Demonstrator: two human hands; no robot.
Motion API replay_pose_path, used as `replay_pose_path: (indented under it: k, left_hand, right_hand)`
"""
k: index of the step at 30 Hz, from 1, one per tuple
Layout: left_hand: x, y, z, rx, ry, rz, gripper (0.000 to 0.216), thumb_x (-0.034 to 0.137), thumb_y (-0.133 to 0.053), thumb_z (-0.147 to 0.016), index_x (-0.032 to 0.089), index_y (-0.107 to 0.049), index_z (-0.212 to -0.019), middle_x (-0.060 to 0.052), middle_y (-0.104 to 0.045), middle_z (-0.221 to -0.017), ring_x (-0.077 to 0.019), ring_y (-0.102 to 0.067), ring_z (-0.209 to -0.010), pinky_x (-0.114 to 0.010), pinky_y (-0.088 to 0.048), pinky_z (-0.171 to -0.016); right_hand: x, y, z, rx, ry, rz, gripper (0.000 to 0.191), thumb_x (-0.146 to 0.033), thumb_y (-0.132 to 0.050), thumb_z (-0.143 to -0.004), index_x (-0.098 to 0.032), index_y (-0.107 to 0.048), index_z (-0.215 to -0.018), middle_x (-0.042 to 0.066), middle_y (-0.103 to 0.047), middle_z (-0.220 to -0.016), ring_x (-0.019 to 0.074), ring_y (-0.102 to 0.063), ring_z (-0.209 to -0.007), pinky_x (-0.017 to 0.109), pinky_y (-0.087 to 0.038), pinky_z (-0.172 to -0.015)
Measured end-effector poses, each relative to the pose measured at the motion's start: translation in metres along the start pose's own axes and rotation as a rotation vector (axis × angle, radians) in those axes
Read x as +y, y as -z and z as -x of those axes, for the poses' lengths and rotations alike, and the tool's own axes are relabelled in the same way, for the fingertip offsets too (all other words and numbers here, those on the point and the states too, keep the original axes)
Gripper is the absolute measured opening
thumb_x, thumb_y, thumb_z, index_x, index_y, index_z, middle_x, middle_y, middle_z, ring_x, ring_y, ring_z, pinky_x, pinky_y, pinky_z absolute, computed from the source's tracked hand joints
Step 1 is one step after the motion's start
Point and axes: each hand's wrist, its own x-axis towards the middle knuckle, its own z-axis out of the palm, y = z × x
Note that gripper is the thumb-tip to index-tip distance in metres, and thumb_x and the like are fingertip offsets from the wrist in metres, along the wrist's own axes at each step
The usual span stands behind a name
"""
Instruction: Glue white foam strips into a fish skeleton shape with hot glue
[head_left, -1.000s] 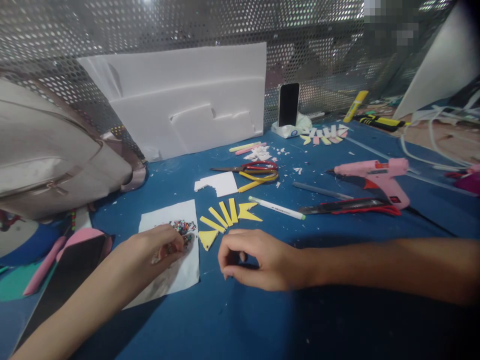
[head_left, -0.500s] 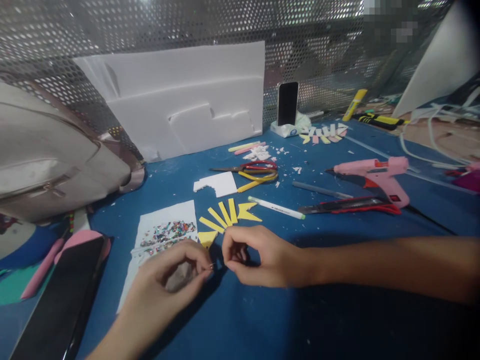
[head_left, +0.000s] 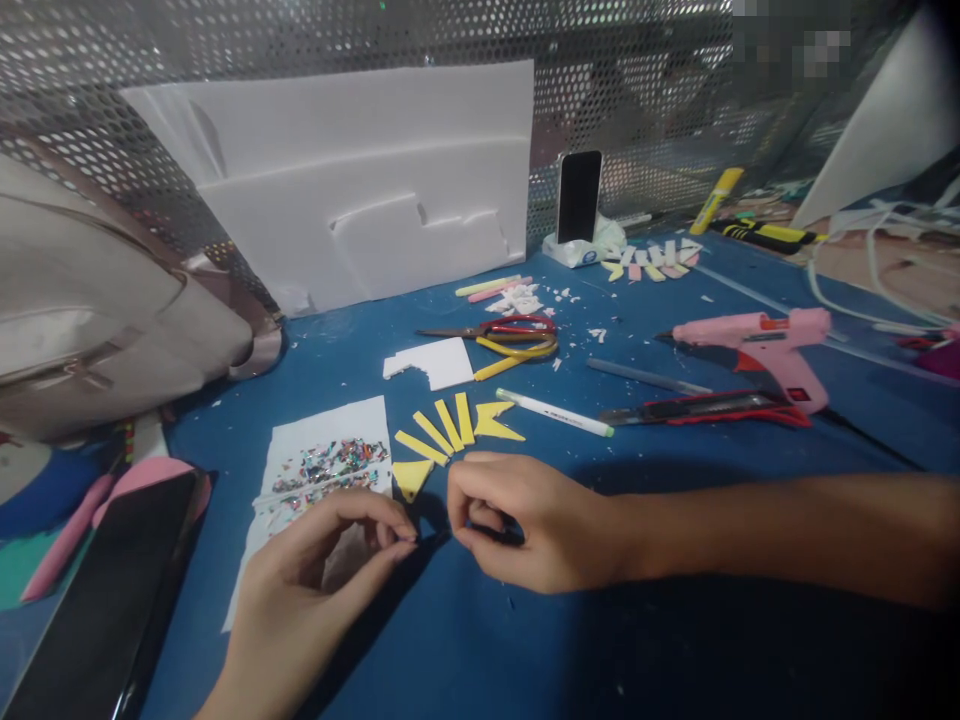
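My left hand [head_left: 322, 570] pinches thumb and forefinger together over the lower right part of a white paper sheet [head_left: 289, 440]. Small multicoloured shiny bits [head_left: 330, 465] lie scattered on that sheet. What the left fingertips hold, if anything, is too small to make out. Just right of it, my right hand [head_left: 525, 525] is also closed in a pinch above the blue table, and I cannot make out anything between its fingertips. Beyond both hands lie several yellow strips [head_left: 439, 430], a yellow triangular piece [head_left: 411, 478] and a yellow notched piece [head_left: 499, 420].
Behind these are a green-tipped marker [head_left: 555, 412], scissors [head_left: 517, 340], a white cut-out [head_left: 431, 362], a red cutter knife [head_left: 705, 408] and a pink glue gun [head_left: 757, 335]. A black phone [head_left: 97, 610] lies at left, near a pale bag [head_left: 112, 300]. Another phone [head_left: 579, 197] stands upright.
The fingertips of my two hands have drawn slightly apart, the left hand's shifting a little left. A tiny glint at the left fingertips no longer shows. The view has shifted slightly.
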Motion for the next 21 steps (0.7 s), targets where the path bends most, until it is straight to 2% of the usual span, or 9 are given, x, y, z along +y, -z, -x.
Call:
replay_pose_path:
  k: [5, 9, 12, 15, 21]
  left_hand:
    - [-0.0010, -0.0015, -0.0001, -0.027, -0.024, -0.045, 0.011, 0.019, -0.068, -0.083, 0.028, -0.064, -0.087, 0.006, -0.068, -0.082, -0.0083, -0.066, -0.077, -0.015, -0.053, -0.072]
    - [-0.0003, -0.0009, -0.0018, -0.063, -0.153, -0.069, 0.015, 0.014, -0.065, -0.084, 0.029, -0.067, -0.088, 0.005, -0.069, -0.084, -0.0106, -0.066, -0.082, -0.020, -0.054, -0.075]
    - [0.0012, 0.0000, -0.0027, -0.065, -0.215, -0.084, 0.020, 0.011, -0.063, -0.084, 0.031, -0.067, -0.088, 0.007, -0.069, -0.085, -0.0094, -0.066, -0.082, -0.018, -0.053, -0.075]
    - [0.0027, -0.0001, -0.0037, -0.039, -0.199, -0.103, 0.019, 0.012, -0.062, -0.085, 0.031, -0.066, -0.088, 0.008, -0.069, -0.086, -0.0078, -0.066, -0.083, -0.016, -0.052, -0.076]
    - [0.0032, -0.0013, -0.0049, 0.004, -0.116, -0.101, 0.013, 0.016, -0.060, -0.087, 0.028, -0.064, -0.086, 0.007, -0.069, -0.084, -0.0070, -0.065, -0.078, -0.013, -0.052, -0.071]
  right_hand:
    - [0.0011, -0.0024, 0.0009, -0.037, 0.004, 0.070, 0.010, -0.010, -0.053, -0.079, -0.018, -0.047, -0.081, -0.004, -0.044, -0.067, 0.0092, -0.041, -0.067, 0.022, -0.032, -0.063]
    - [0.0012, -0.0024, 0.0012, -0.049, 0.002, 0.108, 0.009, -0.010, -0.051, -0.080, -0.018, -0.047, -0.080, -0.003, -0.045, -0.069, 0.0092, -0.041, -0.068, 0.022, -0.032, -0.064]
    - [0.0003, -0.0016, 0.0008, -0.043, 0.013, 0.092, 0.009, -0.010, -0.049, -0.081, -0.018, -0.046, -0.081, -0.002, -0.049, -0.073, 0.0101, -0.042, -0.071, 0.022, -0.034, -0.067]
    - [-0.0014, -0.0002, -0.0005, -0.037, 0.036, 0.063, 0.008, -0.011, -0.047, -0.084, -0.018, -0.045, -0.080, 0.001, -0.051, -0.078, 0.0110, -0.042, -0.074, 0.023, -0.035, -0.070]
    - [-0.0009, 0.0018, -0.0017, -0.070, 0.053, 0.002, 0.014, -0.009, -0.044, -0.085, -0.018, -0.039, -0.076, 0.000, -0.046, -0.074, 0.0110, -0.040, -0.072, 0.024, -0.035, -0.070]
